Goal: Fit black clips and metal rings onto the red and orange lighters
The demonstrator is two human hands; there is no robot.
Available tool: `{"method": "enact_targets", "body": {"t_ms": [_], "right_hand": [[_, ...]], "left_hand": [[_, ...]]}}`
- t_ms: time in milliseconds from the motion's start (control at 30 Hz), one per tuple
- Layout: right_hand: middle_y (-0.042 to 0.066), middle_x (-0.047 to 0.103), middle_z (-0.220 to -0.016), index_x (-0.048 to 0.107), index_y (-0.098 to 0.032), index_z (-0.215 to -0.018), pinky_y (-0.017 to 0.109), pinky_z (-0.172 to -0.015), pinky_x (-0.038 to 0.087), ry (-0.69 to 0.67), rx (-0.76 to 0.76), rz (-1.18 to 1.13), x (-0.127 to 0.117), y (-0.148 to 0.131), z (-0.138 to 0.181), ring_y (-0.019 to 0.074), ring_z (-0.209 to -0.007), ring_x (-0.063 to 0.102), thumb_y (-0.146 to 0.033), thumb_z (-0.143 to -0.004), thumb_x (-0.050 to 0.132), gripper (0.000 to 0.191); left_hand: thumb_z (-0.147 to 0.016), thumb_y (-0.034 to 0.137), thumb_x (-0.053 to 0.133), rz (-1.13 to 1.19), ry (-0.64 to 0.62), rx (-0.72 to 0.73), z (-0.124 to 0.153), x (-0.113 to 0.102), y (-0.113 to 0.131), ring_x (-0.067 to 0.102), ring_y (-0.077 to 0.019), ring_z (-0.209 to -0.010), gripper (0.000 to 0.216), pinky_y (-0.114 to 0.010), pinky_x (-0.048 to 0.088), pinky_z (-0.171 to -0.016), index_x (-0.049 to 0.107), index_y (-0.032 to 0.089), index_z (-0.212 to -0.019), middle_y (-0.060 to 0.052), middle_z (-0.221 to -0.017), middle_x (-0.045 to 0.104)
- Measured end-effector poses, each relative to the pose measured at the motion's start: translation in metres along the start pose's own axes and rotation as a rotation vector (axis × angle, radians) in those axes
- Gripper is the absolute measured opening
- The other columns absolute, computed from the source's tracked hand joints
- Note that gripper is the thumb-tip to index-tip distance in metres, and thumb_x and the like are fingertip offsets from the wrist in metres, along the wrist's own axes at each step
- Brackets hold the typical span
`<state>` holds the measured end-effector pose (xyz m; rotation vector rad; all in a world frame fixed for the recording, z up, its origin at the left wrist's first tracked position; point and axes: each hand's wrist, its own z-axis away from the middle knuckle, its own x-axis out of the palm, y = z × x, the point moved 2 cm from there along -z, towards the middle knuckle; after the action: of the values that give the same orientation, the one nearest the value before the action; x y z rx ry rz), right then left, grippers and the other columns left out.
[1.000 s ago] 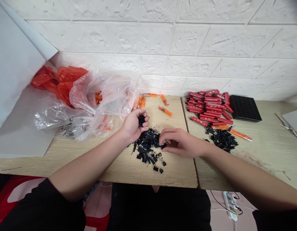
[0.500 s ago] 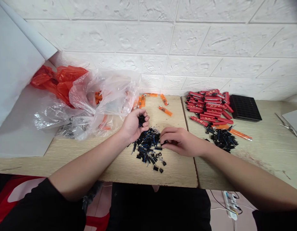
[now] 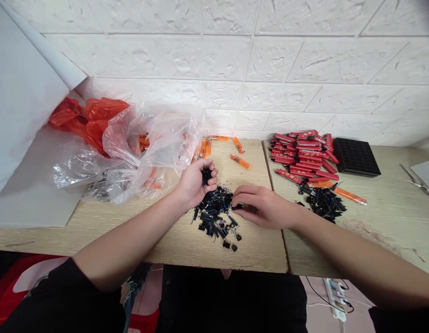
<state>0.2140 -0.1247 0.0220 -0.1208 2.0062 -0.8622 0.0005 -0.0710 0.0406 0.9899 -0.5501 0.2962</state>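
My left hand (image 3: 196, 181) is cupped, its fingers curled around a bunch of small black parts (image 3: 206, 175). Below it on the table lies a loose pile of small black parts with blue wires (image 3: 214, 206). At the right edge of that pile, my right hand (image 3: 258, 206) pinches a small black part (image 3: 238, 206) between thumb and fingers. The exact shape of the pinched piece is partly hidden. A few single black pieces (image 3: 230, 245) lie at the near side of the pile.
Orange lighters (image 3: 239, 161) lie behind my hands. Clear plastic bags (image 3: 152, 134) and a red bag (image 3: 99, 118) sit to the left. Red lighters (image 3: 301, 150) are heaped at the right, beside a black tray (image 3: 356, 157) and another pile of black parts (image 3: 325, 201).
The view has shifted very slightly. Both hands keep nearly the same places; the right fingers have moved a little on the small black part.
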Motion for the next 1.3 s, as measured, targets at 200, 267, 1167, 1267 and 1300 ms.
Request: {"method": "enact_targets", "body": {"t_ms": [200, 267, 1167, 1267, 1300], "right_hand": [[0.013, 0.073, -0.110, 0.070, -0.017, -0.120, 0.037, -0.089, 0.060, 0.026, -0.024, 0.040, 0.001, 0.005, 0.003, 0.0211, -0.101, 0.069, -0.018, -0.110, 0.058, 0.016], [0.013, 0.073, -0.110, 0.070, -0.017, -0.121, 0.038, -0.089, 0.061, 0.032, -0.021, 0.043, 0.001, 0.005, 0.003, 0.0213, -0.101, 0.070, -0.018, -0.110, 0.057, 0.017], [0.010, 0.080, -0.109, 0.074, -0.024, -0.125, 0.044, -0.085, 0.064, 0.527, -0.193, 0.107, -0.008, -0.025, -0.019, 0.0252, -0.099, 0.076, -0.008, -0.099, 0.070, 0.031], [0.010, 0.079, -0.112, 0.074, -0.026, -0.127, 0.045, -0.087, 0.065, 0.526, -0.194, 0.102, -0.005, -0.023, -0.020, 0.0243, -0.099, 0.076, -0.012, -0.101, 0.071, 0.029], [0.010, 0.079, -0.113, 0.074, -0.026, -0.127, 0.044, -0.087, 0.065, 0.530, -0.188, 0.101, -0.004, -0.022, -0.020, 0.0242, -0.100, 0.076, -0.013, -0.101, 0.071, 0.029]], "left_hand": [[-0.090, 0.023, 0.062, -0.014, 0.008, 0.008, 0.000, 0.000, 0.000, 0.039, -0.0082, -0.046, 0.022, -0.017, 0.026, -0.037, 0.051, 0.018, -0.072, 0.000, -0.066, 0.048], [-0.089, 0.023, 0.062, -0.013, 0.008, 0.006, 0.000, 0.000, 0.000, 0.039, -0.0083, -0.046, 0.021, -0.017, 0.027, -0.037, 0.051, 0.018, -0.072, 0.000, -0.066, 0.048], [-0.102, 0.051, 0.058, -0.158, -0.296, -0.407, 0.032, 0.028, -0.029, 0.047, -0.0119, -0.049, 0.041, -0.020, 0.032, -0.039, 0.060, 0.017, -0.079, -0.001, -0.067, 0.050], [-0.105, 0.052, 0.052, -0.180, -0.276, -0.427, 0.033, 0.029, -0.031, 0.041, -0.0104, -0.046, 0.043, -0.019, 0.027, -0.038, 0.056, 0.019, -0.078, 0.002, -0.063, 0.043], [-0.106, 0.051, 0.051, -0.178, -0.274, -0.431, 0.033, 0.029, -0.031, 0.040, -0.0100, -0.046, 0.043, -0.018, 0.027, -0.037, 0.055, 0.019, -0.078, 0.003, -0.063, 0.042]]}}
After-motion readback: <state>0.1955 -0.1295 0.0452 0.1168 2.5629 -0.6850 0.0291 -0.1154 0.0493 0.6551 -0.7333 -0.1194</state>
